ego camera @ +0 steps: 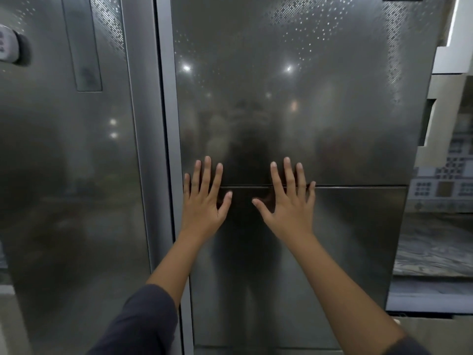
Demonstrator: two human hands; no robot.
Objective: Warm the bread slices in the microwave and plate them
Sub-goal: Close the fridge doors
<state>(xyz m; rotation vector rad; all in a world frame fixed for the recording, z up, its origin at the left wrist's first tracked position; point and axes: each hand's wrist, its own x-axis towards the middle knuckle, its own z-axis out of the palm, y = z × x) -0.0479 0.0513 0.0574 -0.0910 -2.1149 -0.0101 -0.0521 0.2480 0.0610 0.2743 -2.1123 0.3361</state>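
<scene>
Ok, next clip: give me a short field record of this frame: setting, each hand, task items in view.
setting: close in front of a grey steel fridge, upper and lower doors meeting at a horizontal seam
left hand: flat on the fridge front, fingers spread across the seam, holding nothing
right hand: same, flat and empty
second door panel: to the left
bread, microwave, plate: not in view

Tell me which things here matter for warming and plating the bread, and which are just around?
For the job:
left hand, flat on the fridge, fingers spread
right hand, flat on it too
fridge door, shut
No bread, microwave or plate in view.

Just around:
second steel door
patterned wall tiles
</scene>
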